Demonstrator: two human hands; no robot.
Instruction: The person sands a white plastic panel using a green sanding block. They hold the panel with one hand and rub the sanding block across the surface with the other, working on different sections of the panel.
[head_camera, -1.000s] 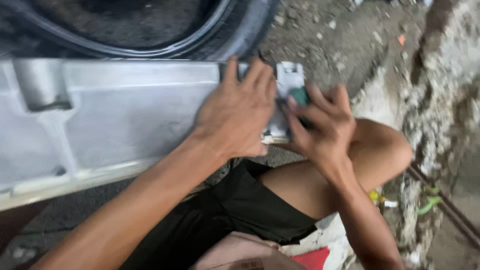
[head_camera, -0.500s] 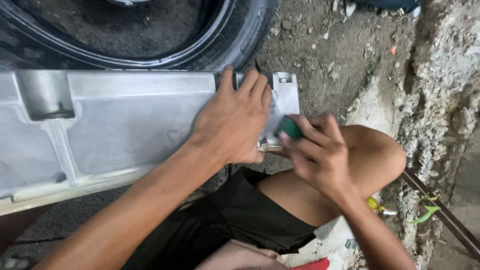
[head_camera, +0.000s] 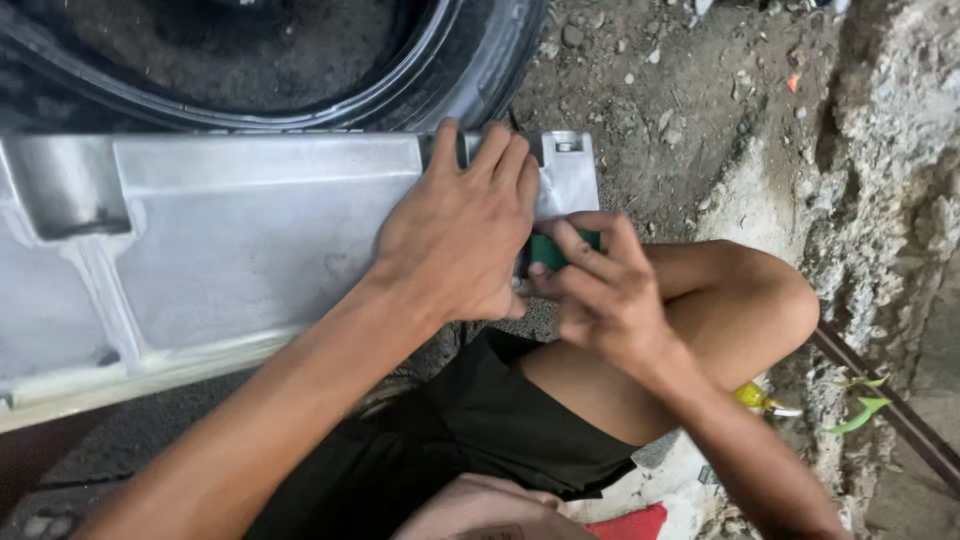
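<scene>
Item: long grey moulded panel (head_camera: 250, 260), matt and dusty, with ribs and a recessed pocket at its left end. We see it lying across the scene from the left edge to past the middle, its right end resting just above our bare knee (head_camera: 760, 300).

Left hand (head_camera: 460, 240): laid flat on the panel's right end, fingers (head_camera: 500, 160) held close together and pointing to the far side, palm pressing down.

Right hand (head_camera: 600, 290): just right of the left hand and touching it, fingers curled and pinching a small green pad (head_camera: 550, 250) against the panel's near edge. Only a corner of the pad shows; we cannot tell its full shape.

Surroundings: outdoor ground (head_camera: 650, 90), bare packed dirt strewn with small stones. A black tyre (head_camera: 480, 70) lies on the far side, touching the panel's far edge. Rough broken concrete (head_camera: 880, 180) rises at the right, with a dark bar (head_camera: 890, 400) and a green sprig (head_camera: 860, 410) at its foot. Black shorts (head_camera: 480, 430) fill the near middle; a yellow scrap (head_camera: 755, 395) lies beside the thigh.
</scene>
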